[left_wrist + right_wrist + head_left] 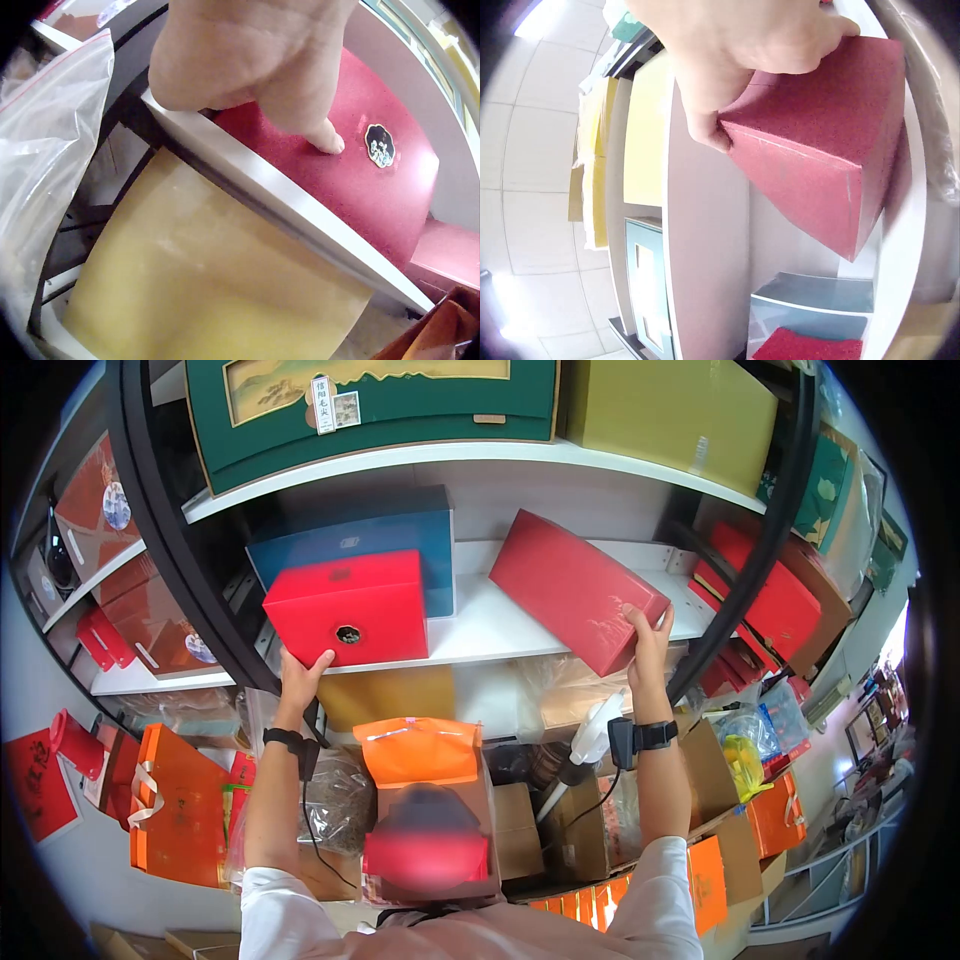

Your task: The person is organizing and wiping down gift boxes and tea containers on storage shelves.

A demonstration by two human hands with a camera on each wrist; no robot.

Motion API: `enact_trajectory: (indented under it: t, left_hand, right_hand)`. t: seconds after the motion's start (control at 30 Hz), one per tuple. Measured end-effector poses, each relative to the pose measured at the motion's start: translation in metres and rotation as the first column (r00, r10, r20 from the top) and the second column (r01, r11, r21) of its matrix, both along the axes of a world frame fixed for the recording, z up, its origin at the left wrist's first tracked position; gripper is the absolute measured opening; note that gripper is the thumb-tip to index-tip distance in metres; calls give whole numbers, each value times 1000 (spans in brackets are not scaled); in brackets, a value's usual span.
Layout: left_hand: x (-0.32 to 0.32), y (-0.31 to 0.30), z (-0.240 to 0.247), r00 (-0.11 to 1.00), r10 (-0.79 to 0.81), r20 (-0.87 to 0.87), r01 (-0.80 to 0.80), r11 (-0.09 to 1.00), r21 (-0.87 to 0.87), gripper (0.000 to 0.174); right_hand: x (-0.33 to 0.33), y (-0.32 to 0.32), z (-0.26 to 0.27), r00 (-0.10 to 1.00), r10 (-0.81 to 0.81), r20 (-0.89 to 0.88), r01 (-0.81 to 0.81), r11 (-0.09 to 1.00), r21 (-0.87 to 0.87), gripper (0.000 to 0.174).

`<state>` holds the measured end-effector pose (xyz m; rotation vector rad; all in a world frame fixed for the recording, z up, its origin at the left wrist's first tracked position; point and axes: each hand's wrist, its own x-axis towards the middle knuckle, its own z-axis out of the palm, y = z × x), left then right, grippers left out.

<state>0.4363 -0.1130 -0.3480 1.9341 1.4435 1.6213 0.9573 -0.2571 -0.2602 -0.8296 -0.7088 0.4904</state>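
Note:
On the white middle shelf (470,638), a bright red box (385,615) with a small black-and-gold emblem sits in front of a blue box (420,540). My left hand (298,685) holds its lower left corner, thumb on the front face; the other fingers go out of sight around the side. To the right, a long dark red box (565,585) lies slanted, its near end jutting over the shelf's front edge. My right hand (650,645) grips that near end, as the right wrist view also shows, with thumb and fingers spread across the box (817,112).
Black uprights (170,530) frame the shelf at both sides. Above stand a green case (380,430) and an olive box (670,420). Below are an orange bag (420,750), cardboard boxes (515,825) and a white device with a pole (595,732). Clear plastic (60,142) hangs near my left wrist.

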Motion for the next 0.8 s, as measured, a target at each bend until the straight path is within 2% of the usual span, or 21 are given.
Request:
enact_trajectory:
  t: [0.07, 0.17, 0.27, 0.37, 0.4, 0.47, 0.5, 0.6, 0.63, 0.67, 0.7, 0.73, 0.77, 0.8]
  left_hand:
    - [2, -4, 5, 1000, -6, 4, 6, 1000, -7, 74]
    - [-1, -5, 9, 992, -88, 86, 97, 989, -108, 76]
    - [-6, -10, 14, 992, -105, 75, 115, 983, -141, 79]
    - [-10, -19, 17, 991, -97, 89, 114, 973, -203, 81]
    - [-12, -21, 16, 999, 21, 47, -10, 972, -234, 81]
    - [-14, -27, 13, 966, 252, -46, -255, 925, -282, 80]
    - [-4, -43, 26, 953, 300, -39, -300, 919, -255, 78]
    - [12, -72, 36, 944, 304, -127, -285, 947, 149, 75]
    - [28, -83, 46, 972, 186, -144, -147, 958, 246, 74]
    - [55, -101, 60, 989, 96, -116, -72, 979, 192, 74]
    - [78, -107, 65, 977, -201, 72, 195, 977, 84, 77]
    - [106, -124, 82, 941, -334, 48, 334, 942, -5, 84]
    - [134, -136, 90, 899, -426, 101, 435, 896, -85, 96]
    - [160, -140, 90, 817, -538, 208, 571, 806, -157, 113]
  right_hand:
    - [4, -4, 0, 992, 0, -127, -2, 1000, -15, 99]
    - [-1, -12, 0, 951, -41, -305, 60, 997, 53, 98]
    - [-4, -26, -14, 944, -21, -331, 64, 991, 119, 100]
    - [-1, -23, -60, 929, 98, -356, -12, 971, 237, 64]
    - [0, -24, -70, 920, 150, -362, -46, 959, 281, 55]
    - [-26, -40, -73, 864, 214, -457, -87, 956, 282, 56]
    - [-36, -44, -79, 849, 216, -482, -78, 954, 289, 58]
    - [-55, -45, -98, 807, 228, -544, -62, 950, 305, 63]
    - [-58, -39, -105, 798, 236, -554, -69, 950, 306, 65]
    - [-63, -35, -109, 789, 243, -564, -76, 950, 303, 67]
    - [-70, -33, -106, 776, 249, -579, -72, 948, 311, 68]
    - [-80, -32, -100, 763, 254, -594, -69, 946, 317, 69]
    - [-90, -31, -96, 750, 260, -607, -69, 945, 320, 70]
    - [-98, -29, -93, 738, 285, -612, -80, 937, 339, 71]
